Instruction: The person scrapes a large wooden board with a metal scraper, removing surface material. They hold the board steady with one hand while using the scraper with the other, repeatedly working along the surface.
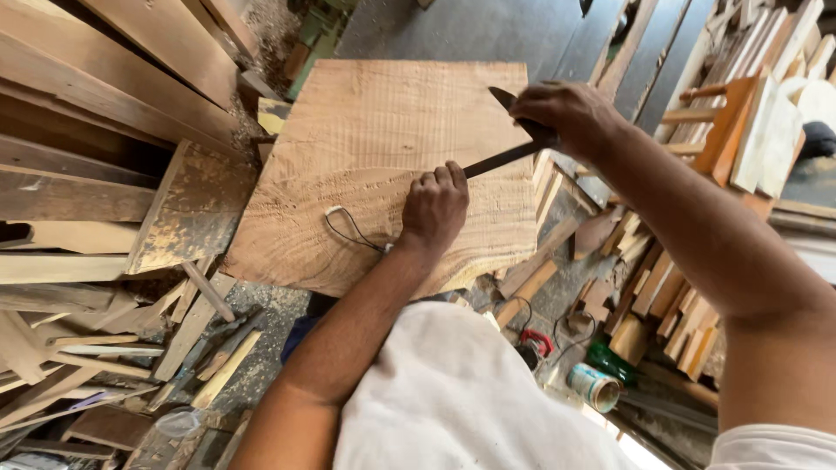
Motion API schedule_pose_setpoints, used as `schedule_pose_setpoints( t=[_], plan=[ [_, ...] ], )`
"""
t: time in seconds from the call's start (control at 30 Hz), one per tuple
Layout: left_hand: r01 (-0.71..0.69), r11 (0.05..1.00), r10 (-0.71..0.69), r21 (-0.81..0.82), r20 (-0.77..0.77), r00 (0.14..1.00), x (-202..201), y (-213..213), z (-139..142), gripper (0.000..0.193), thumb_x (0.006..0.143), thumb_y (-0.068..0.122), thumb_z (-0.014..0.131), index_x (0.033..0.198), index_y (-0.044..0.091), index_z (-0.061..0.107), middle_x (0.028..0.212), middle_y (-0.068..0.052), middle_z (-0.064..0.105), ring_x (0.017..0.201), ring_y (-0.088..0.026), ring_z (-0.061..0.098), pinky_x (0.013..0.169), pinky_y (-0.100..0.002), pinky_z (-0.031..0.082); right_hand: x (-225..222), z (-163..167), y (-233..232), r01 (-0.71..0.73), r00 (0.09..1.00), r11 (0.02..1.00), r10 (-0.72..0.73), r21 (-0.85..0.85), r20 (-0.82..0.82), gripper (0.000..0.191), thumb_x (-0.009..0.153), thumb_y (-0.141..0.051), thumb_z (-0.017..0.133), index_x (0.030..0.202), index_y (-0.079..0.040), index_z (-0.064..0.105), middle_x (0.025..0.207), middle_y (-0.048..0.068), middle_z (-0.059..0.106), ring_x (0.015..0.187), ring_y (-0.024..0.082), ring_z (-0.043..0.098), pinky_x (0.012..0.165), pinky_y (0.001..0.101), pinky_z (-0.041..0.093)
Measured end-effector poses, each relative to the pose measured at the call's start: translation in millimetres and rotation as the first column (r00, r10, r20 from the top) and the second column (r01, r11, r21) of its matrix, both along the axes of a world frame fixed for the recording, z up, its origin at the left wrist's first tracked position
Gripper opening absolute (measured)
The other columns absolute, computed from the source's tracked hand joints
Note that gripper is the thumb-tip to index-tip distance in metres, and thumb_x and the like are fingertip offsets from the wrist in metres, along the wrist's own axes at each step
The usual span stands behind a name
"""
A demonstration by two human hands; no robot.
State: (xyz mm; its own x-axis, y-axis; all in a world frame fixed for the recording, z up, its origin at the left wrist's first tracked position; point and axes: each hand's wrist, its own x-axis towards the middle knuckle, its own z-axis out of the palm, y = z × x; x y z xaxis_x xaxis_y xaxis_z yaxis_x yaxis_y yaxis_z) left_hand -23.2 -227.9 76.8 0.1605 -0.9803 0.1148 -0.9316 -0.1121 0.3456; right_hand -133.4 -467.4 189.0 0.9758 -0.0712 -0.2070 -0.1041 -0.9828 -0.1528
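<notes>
Far left of the slab [383,157]: stacked planks [104,78], rough-sawn, pale to brown, some dusty. Below them, down-left of the slab, a heap of thin offcut sticks [131,348], splintery, lying crossed on a sawdust-covered floor.

Centre: the slab itself, a broad flat board of light tan wood, wavy saw marks across the grain, near edge irregular and curved. A thin dark cord [348,231] lies looped on its lower part, just left of the left hand.

Left hand [435,209]: curled into a fist, knuckles down on the slab, closed on the lower end of a long dark metal blade [501,158]. The blade runs up and right from the fist, over the slab's right edge.

Right hand [566,113]: up-right of the left, hands apart, gripping the blade's upper part; a dark pointed tip shows above the fingers.

Below the slab: white cloth of the person's shirt [453,392].

Right of the slab: a scatter of short wood blocks [662,305]. Down-right of the slab, a small cylindrical can [595,386], lying on its side, with a teal label; contents cannot be seen. Beside it a green object [610,359], unclear. Far right, leaning pale boards [766,130] and one orange-brown piece [727,122].
</notes>
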Motion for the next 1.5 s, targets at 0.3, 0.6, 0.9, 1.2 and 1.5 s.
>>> schedule_pose_setpoints(
  t=[0.3, 0.6, 0.9, 1.2, 1.5],
  plan=[
    [0.029, 0.999, -0.031, 0.018, 0.085, 0.996, 11.9, -1.3, 2.9, 0.036, 0.095, 0.016, 0.067, 0.121, -0.008, 0.064, 0.095, -0.020, 0.074, 0.080, -0.028, 0.075, 0.070, -0.036, 0.063, 31.7, 14.0, -4.8, -0.181, 0.981, 0.970, 0.191, -0.162, 0.045, 0.020, 0.092, -0.007, 0.068, 0.111, -0.008, 0.068, 0.104, 0.008, 0.073, 0.098, 0.022, 0.069, 0.082, 0.0321, 0.062],
    [0.161, 0.982, -0.179, 0.095, 0.239, 0.954, 5.0, 8.4, 5.2, 0.029, 0.094, 0.008, 0.068, 0.119, -0.007, 0.065, 0.099, -0.017, 0.073, 0.085, -0.024, 0.073, 0.074, -0.034, 0.062, -32.9, 14.1, 41.1, 0.131, 0.878, 0.987, -0.157, -0.088, -0.452, 0.030, 0.090, -0.011, 0.073, 0.120, -0.008, 0.068, 0.108, 0.013, 0.072, 0.086, 0.022, 0.070, 0.074, 0.0328, 0.062],
    [0.072, 0.996, -0.081, 0.051, 0.206, 0.975, 7.8, 0.1, -1.3, 0.034, 0.095, 0.021, 0.067, 0.115, -0.007, 0.067, 0.090, -0.017, 0.074, 0.074, -0.024, 0.073, 0.066, -0.034, 0.062, 15.2, 14.4, 6.5, -0.121, 0.992, 0.968, 0.110, -0.219, -0.061, 0.020, 0.096, -0.018, 0.065, 0.115, -0.014, 0.068, 0.110, 0.006, 0.073, 0.094, 0.020, 0.071, 0.077, 0.0288, 0.062],
    [0.236, 0.964, -0.239, 0.120, 0.016, 0.971, 40.3, 8.5, 2.8, 0.016, 0.099, 0.012, 0.064, 0.110, 0.002, 0.070, 0.099, -0.014, 0.076, 0.088, -0.024, 0.071, 0.084, -0.039, 0.059, -51.5, 13.0, 67.1, 0.456, 0.685, 0.886, -0.413, -0.089, -0.601, 0.019, 0.104, -0.029, 0.063, 0.115, -0.019, 0.074, 0.100, 0.004, 0.077, 0.080, 0.018, 0.070, 0.074, 0.0340, 0.060],
    [0.246, 0.959, -0.201, -0.137, 0.279, 0.939, 35.0, 30.0, -11.6, 0.019, 0.098, 0.017, 0.059, 0.107, 0.004, 0.069, 0.095, -0.013, 0.076, 0.083, -0.023, 0.073, 0.075, -0.034, 0.062, -87.6, -0.7, 149.6, 0.489, 0.839, 0.872, -0.478, -0.027, -0.259, 0.023, 0.104, -0.019, 0.061, 0.123, -0.014, 0.072, 0.122, 0.005, 0.075, 0.090, 0.019, 0.073, 0.070, 0.0305, 0.064]
  ],
)
